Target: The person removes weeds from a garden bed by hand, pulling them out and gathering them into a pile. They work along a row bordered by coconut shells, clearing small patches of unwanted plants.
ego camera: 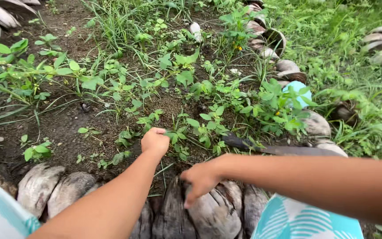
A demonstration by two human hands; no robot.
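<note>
Head view: our left hand (154, 141) clenched round small green leafy weed (176, 135) rooted in dark crumbly soil (67, 124). Our right hand (202, 177) loose, fingers resting on grey fibrous coconut husk (213, 212) in bed's border, gripping nothing. Long dark flat blade (279, 149) lies just behind right forearm. Risk, we judge: thin stem snaps, root stays; forearm could graze blade.
</note>
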